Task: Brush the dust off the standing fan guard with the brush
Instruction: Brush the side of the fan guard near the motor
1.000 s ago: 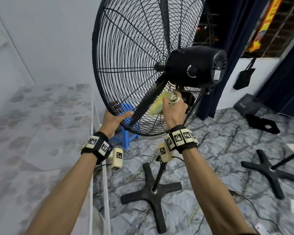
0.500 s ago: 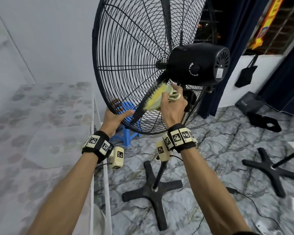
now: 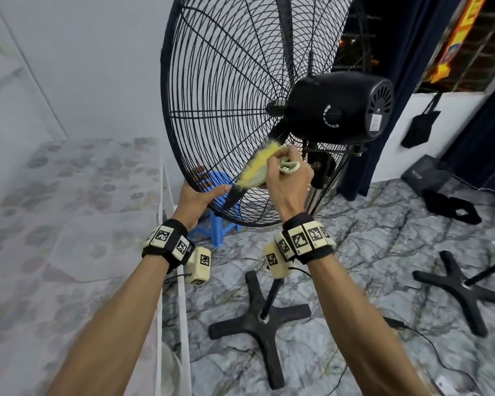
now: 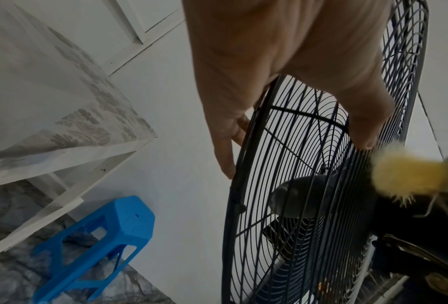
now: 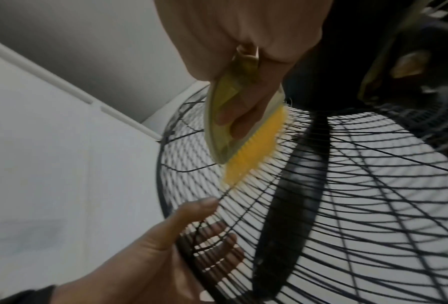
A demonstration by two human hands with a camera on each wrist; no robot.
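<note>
A: Fan guard [image 3: 226,115], where does it stand?

B: Upright in the middle of the room, on a pole rising from a black cross-shaped base [image 3: 262,324] on the marbled floor [image 3: 369,252]. It is a round black wire cage, seen from the back, with the black motor housing [image 3: 340,107] bulging from its centre toward the right.

A: And the brush [image 3: 256,168]?

B: In the right hand [image 3: 287,184], whose fingers are curled around the pale green handle. Its yellow bristles lie against the rear wires in the lower part of the guard, just below and left of the motor housing. From the right wrist the bristles [image 5: 254,152] touch the wires beside a dark fan blade [image 5: 295,185] inside the cage.

A: What about the left hand [image 3: 196,200]?

B: It grips the lower left rim of the guard. The thumb lies across the back wires, pointing toward the brush, and the fingers [image 5: 217,242] wrap round the rim to the front side, showing through the wires. The thumb tip is near the brush's lower end, not touching it.

A: Anything else around?

B: A blue plastic stool [image 3: 215,224] on the floor beyond the guard's lower edge, a white frame with a flowered covering [image 3: 69,210] to the left, a second cross-shaped base [image 3: 463,290] at the right, and dark curtains [image 3: 406,52] with a black bag [image 3: 419,127] hanging on the white wall far right.
</note>
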